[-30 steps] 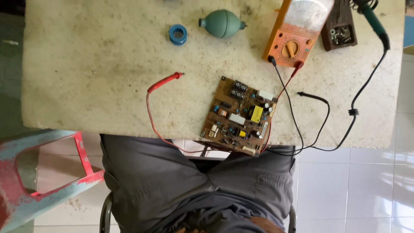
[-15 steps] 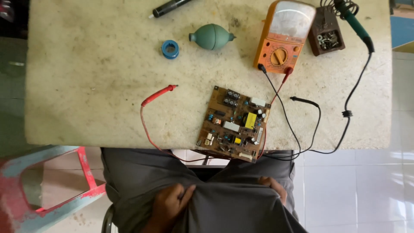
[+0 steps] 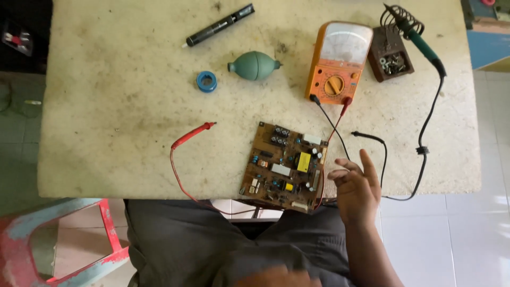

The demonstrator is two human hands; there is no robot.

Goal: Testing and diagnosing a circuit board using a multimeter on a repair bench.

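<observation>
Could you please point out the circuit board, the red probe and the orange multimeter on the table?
circuit board (image 3: 284, 167), head view, on the middle of the brown board, near the yellow part.
red probe (image 3: 192, 135), head view, on the red handle.
orange multimeter (image 3: 334, 85), head view, on the round selector dial.

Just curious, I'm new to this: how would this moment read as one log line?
right hand: open, raised beside circuit board | left hand: blurred, in lap | black probe: near right hand | red probe: on table

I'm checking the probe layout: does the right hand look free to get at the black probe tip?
Probably yes. The right hand is raised, fingers spread and holding nothing, just below the black probe, apart from it. Only bare table lies between them; the circuit board sits off to the left.
</observation>
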